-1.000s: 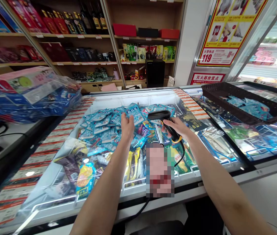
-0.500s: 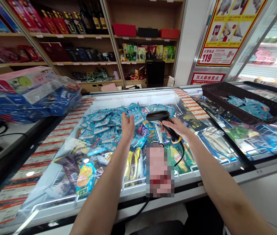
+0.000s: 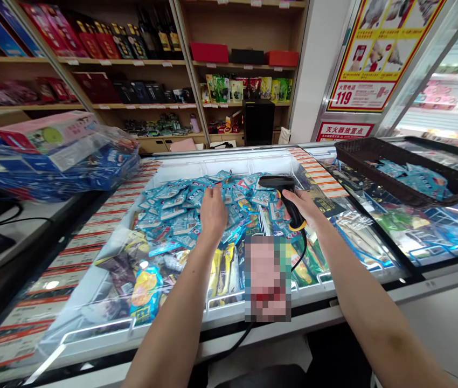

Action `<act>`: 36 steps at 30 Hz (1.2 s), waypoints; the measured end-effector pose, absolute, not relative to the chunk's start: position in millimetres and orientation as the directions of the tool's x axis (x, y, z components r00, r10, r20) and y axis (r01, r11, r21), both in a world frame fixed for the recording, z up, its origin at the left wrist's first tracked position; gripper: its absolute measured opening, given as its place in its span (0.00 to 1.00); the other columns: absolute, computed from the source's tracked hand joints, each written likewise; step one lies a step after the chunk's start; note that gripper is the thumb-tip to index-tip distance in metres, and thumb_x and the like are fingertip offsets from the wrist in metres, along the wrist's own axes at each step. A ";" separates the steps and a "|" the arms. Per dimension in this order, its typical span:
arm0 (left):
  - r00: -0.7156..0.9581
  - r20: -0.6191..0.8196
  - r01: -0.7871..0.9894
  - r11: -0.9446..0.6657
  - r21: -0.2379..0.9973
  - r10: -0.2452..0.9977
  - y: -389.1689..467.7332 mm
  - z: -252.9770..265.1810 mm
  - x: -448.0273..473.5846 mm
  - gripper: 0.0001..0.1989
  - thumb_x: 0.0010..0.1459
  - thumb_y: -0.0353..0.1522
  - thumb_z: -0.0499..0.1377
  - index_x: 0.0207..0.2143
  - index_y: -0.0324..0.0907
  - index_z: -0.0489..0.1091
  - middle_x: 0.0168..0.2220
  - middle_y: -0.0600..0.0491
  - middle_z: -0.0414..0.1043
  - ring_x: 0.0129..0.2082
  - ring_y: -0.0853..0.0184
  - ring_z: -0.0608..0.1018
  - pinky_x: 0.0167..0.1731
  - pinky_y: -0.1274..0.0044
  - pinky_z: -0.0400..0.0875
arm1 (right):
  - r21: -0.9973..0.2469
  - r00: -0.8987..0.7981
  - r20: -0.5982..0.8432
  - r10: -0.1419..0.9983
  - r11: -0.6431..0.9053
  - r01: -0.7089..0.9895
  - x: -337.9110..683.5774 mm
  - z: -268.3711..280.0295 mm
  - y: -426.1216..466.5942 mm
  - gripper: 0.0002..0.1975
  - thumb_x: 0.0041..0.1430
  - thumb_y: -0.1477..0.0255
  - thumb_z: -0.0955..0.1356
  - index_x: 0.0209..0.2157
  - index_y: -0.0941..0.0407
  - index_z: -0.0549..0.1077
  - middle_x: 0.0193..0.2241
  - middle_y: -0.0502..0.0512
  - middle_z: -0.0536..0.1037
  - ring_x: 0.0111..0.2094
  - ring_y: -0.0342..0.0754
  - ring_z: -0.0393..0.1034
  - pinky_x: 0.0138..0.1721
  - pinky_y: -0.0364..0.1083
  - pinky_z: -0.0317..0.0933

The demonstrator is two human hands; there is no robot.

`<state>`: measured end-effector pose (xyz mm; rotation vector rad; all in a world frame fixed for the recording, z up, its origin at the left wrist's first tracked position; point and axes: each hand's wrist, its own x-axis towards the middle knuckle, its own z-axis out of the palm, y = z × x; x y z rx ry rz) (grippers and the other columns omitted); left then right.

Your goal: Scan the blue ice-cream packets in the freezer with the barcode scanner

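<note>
The right hand [image 3: 306, 207] has its fingers curled closed around the handle of a black barcode scanner [image 3: 292, 206] with yellow trim, held above an open-topped-looking or glass-covered chest freezer [image 3: 184, 170], its head turned toward the left hand. The left hand [image 3: 213, 215] reaches forward, back of the hand up, its fingers close together and slightly bent at the heap of blue packets [image 3: 174, 200]; whether they grip a packet cannot be told, since the fingertips hide the spot. The heap spreads loosely over the far half of the freezer's contents. A black cable [image 3: 305, 245] hangs from the base of the scanner's handle and runs to a pixelated patch that hides something between the forearms. Nearer the person lie yellow wrappers [image 3: 228, 261] and, farther left, an upright-looking blue and yellow bag [image 3: 147, 293]. Rows of price labels [image 3: 91, 231] line the freezer's left side. To the right, a brown basket [image 3: 394, 187] holds more of the blue packets. At far left sits a plastic-wrapped bundle of boxes [image 3: 63, 156]. Behind stand wooden shelves [image 3: 132, 62] with bottles, boxes and pouches, and a red and yellow poster [image 3: 374, 59] marked 119.
</note>
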<state>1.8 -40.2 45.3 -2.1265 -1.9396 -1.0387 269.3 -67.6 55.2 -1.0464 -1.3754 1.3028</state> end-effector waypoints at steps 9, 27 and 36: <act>0.448 0.448 0.847 -0.528 0.066 0.774 -51.3 35.5 14.6 0.22 0.62 0.43 0.52 0.57 0.51 0.66 0.62 0.47 0.62 0.63 0.53 0.60 0.62 0.53 0.47 | -0.997 -0.077 0.078 0.994 0.076 -0.026 271.2 53.7 -64.0 0.22 0.54 0.50 0.67 0.34 0.55 0.71 0.28 0.55 0.78 0.15 0.42 0.66 0.16 0.44 0.57; 0.347 0.545 0.910 -0.415 0.002 0.763 -42.2 27.4 10.0 0.18 0.66 0.38 0.46 0.47 0.42 0.72 0.49 0.44 0.74 0.53 0.56 0.72 0.64 0.55 0.42 | -0.991 -0.021 0.008 1.000 0.006 -0.132 289.3 38.6 -59.3 0.22 0.54 0.48 0.66 0.34 0.54 0.72 0.30 0.54 0.78 0.17 0.44 0.66 0.20 0.46 0.63; 0.405 0.509 0.850 -0.517 0.096 0.759 -38.6 34.0 19.8 0.19 0.66 0.40 0.46 0.50 0.43 0.71 0.50 0.46 0.74 0.51 0.58 0.74 0.59 0.61 0.55 | -0.994 -0.021 0.019 1.000 0.017 -0.109 289.8 41.1 -56.1 0.23 0.53 0.48 0.67 0.32 0.55 0.71 0.29 0.57 0.78 0.16 0.43 0.65 0.19 0.46 0.65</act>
